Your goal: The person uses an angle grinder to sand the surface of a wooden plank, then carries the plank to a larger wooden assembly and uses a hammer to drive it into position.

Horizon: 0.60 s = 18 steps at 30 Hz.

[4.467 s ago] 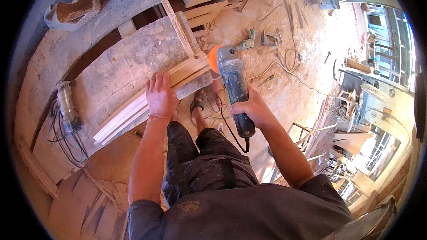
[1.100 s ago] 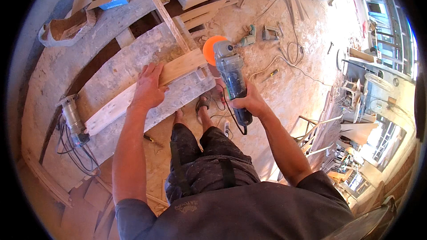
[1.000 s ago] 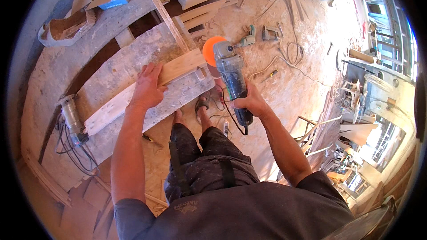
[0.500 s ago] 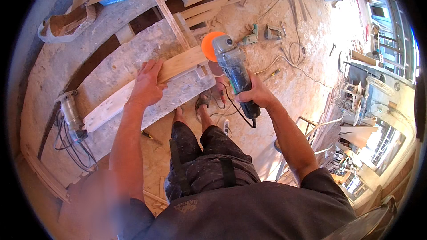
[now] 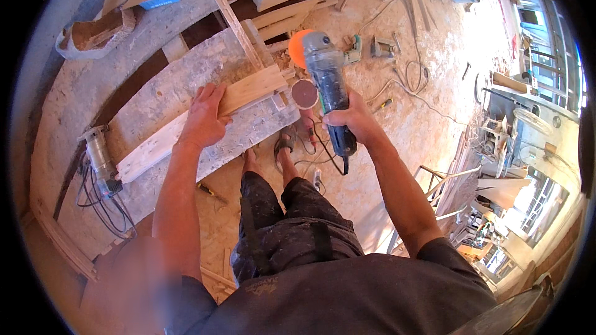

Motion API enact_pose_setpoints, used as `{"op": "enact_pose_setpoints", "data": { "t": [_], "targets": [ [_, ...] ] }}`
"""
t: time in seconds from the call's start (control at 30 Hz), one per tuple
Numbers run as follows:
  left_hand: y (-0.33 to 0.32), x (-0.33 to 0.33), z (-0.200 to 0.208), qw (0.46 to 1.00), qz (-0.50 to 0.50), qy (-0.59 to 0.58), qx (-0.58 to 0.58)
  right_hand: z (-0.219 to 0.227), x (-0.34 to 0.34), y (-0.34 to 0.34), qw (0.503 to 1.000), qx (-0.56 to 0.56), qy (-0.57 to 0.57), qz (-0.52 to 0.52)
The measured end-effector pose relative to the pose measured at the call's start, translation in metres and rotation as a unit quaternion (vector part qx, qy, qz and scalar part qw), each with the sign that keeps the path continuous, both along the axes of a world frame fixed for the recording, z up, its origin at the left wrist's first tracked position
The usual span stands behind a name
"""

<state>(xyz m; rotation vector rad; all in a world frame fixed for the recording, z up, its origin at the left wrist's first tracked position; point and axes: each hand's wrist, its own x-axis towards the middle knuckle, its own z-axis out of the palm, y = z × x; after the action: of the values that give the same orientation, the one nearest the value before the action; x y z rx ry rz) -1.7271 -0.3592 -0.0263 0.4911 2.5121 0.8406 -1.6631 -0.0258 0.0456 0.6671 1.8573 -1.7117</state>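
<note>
Mid-frame: our right hand [image 5: 354,119] grasps the sander [image 5: 328,77], orange pad [image 5: 298,48] above the grip. Left of centre: board [image 5: 253,90] under our left hand [image 5: 205,119], clasp unclear.

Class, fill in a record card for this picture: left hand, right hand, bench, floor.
Left hand: laid across a pale wooden board
Right hand: gripping a corded power tool with an orange disc
Bench: under the pale wooden board; second corded tool lies at left
Floor: green tool, yellow-handled tool
</note>
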Motion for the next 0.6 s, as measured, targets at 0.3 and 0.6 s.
{"op": "enact_pose_setpoints", "data": {
  "t": [0.3, 0.6],
  "targets": [
    [-0.003, -0.005, 0.0, 1.0, -0.007, -0.024, 0.008, 0.006, 0.034, -0.006, 0.999, 0.03, 0.03, -0.001],
    [-0.001, -0.003, 0.0, 1.0, 0.0, -0.02, 0.001, -0.026, 0.018, -0.007, 0.998, 0.027, 0.053, 0.036]
  ]
}}
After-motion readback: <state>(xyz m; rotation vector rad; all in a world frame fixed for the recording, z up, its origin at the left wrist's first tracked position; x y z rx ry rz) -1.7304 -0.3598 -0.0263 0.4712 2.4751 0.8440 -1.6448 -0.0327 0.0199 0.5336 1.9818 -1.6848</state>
